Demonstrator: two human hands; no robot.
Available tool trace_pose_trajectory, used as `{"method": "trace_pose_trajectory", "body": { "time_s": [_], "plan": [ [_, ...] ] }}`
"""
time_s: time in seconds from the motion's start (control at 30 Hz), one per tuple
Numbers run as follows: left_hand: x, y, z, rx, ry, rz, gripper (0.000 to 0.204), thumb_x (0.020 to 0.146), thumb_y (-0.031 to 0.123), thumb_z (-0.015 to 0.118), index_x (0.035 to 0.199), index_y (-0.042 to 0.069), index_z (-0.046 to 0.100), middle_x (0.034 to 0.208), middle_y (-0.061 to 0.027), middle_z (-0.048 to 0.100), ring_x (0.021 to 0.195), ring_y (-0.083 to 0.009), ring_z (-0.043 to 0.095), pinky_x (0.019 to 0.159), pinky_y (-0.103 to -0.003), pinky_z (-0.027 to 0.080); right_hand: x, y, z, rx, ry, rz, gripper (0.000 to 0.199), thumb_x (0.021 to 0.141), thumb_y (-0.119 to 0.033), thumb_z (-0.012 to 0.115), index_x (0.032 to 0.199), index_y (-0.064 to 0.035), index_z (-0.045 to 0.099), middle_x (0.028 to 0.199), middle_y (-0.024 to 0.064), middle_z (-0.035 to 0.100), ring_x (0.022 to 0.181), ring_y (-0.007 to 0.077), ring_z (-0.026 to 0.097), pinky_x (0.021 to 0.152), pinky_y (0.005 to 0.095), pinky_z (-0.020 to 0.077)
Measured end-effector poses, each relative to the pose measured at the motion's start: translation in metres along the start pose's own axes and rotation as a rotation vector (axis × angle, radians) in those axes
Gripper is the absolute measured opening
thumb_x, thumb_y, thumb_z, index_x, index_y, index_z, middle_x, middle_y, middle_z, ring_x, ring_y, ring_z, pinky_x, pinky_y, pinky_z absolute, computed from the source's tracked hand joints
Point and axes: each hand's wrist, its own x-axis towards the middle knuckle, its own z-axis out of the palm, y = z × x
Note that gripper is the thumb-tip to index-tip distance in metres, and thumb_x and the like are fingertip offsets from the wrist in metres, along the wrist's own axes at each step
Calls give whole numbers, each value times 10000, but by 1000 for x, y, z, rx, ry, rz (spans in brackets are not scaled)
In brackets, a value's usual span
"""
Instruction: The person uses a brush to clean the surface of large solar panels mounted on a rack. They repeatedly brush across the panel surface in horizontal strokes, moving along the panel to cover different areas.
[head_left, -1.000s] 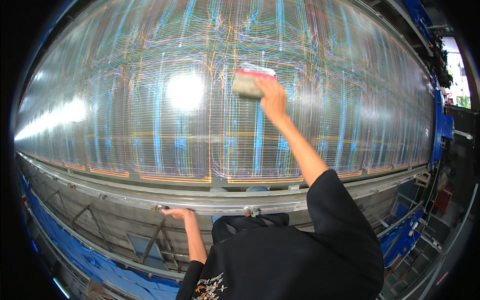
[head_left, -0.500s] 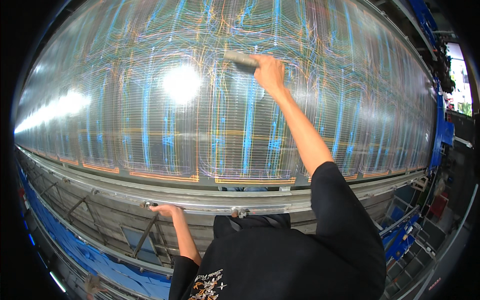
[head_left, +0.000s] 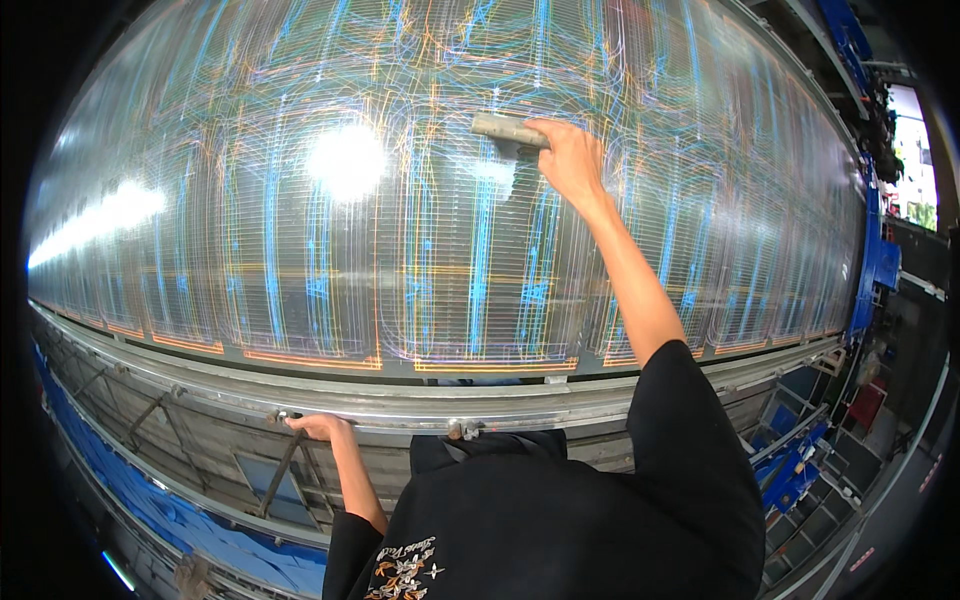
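Note:
In my right hand (head_left: 575, 163) is one end of a grey-beige bar-shaped block (head_left: 508, 130), fingers closed round it, its other end pointing left. It lies over a large glossy sheet (head_left: 330, 235) covered with fine lines in blue, orange, green and purple. A dark patch shows just below the block, so I cannot tell whether it touches all along. Low on the left, my left hand (head_left: 325, 427) is at the metal rail (head_left: 380, 408) along the sheet's near edge. Its fingers close on a small knob (head_left: 281, 416), partly hidden by the rail.
Another metal fitting (head_left: 464, 429) sits on the rail in front of my body. Below the rail at left are a metal frame and blue sheeting (head_left: 190, 520). Blue machine parts (head_left: 800, 465) and framework stand at right. Bright lamp reflections (head_left: 345, 162) glare on the sheet.
My right hand and the block have moved right and slightly nearer over the sheet. The view has shifted a little; my left hand stays at the knob on the rail.

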Motion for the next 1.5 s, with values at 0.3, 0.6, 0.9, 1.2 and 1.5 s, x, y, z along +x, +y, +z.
{"method": "trace_pose_trajectory", "body": {
  "time_s": [0.3, 0.6, 0.9, 1.2, 1.5],
  "plan": [
    [9, -2, -2, -29, 4, 21, 978, 1052, 773, 326, 1568, -39, 502, 1630, -290, 460, 1460, -455, 504, 1226, -510, 424, -150, -48, 32, 97, -23, -96, 617, 689, 65, 591, 1235, -142, 790, 1261, 109, 782, 1219, 320, 726, 1075, 456, 588],
    [22, -11, -9, 94, 40, 10, 1132, 988, 849, 329, 1292, -190, 661, 1392, -423, 602, 1296, -524, 610, 1120, -556, 488, -257, -78, -40, 219, -88, 65, 567, 742, 42, 613, 1279, -73, 757, 1328, 150, 750, 1282, 348, 681, 1131, 479, 529],
    [59, -40, -22, -360, -329, 266, 1038, 965, 875, 322, 1650, 104, 431, 1705, -237, 367, 1488, -433, 467, 1195, -583, 410, -326, 53, -129, 38, 39, 174, 566, 774, 52, 635, 1299, -116, 764, 1328, 105, 759, 1255, 319, 691, 1185, 500, 461],
    [-165, -176, -86, -345, -471, -93, 1045, 861, 933, 419, 1558, 156, 445, 1519, -95, 512, 1295, -338, 521, 978, -567, 467, -201, 226, -154, 50, 53, 33, 597, 799, 90, 611, 1342, -117, 746, 1339, 116, 754, 1294, 334, 670, 1254, 544, 385],
    [-310, -212, -53, -45, -88, -57, 1027, 1023, 818, 296, 1638, 2, 398, 1685, -285, 358, 1516, -471, 423, 1262, -536, 404, -159, 315, -97, -80, 153, -245, 679, 789, 120, 656, 1437, -85, 665, 1488, 139, 661, 1378, 356, 614, 1248, 496, 419]
  ]
}}
